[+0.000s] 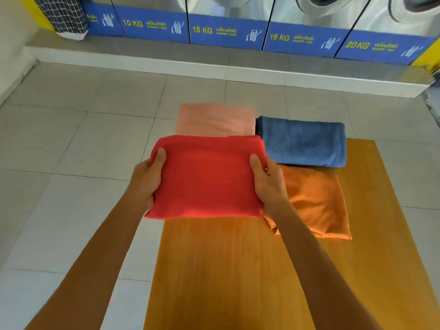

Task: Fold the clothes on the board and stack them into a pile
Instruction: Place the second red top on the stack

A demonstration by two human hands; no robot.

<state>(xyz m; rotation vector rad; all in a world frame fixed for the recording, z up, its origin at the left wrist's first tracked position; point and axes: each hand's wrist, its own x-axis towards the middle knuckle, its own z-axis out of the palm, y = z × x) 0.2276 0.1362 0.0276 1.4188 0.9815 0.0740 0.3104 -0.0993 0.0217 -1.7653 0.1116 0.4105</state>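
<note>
The folded red cloth bundle (pixel 208 177) hangs in the air over the near-left part of the wooden orange-brown board (pixel 226 270), pinched at its two short sides. The left hand (pixel 145 181) and the right hand (pixel 267 182) each close on it, thumbs on top, fingers tucked beneath and out of sight. Beyond it lies a folded pale pink cloth (pixel 215 119), partly hidden by the bundle; to the right sit a folded blue towel (pixel 303 142) and a folded orange cloth (pixel 316 206). The risk, as I judge it: the layers slip or splay open on release if one grip loosens first, or the bundle lands skewed on a pile near the board's edge and slides onto the tiled floor (pixel 71 139).
</note>
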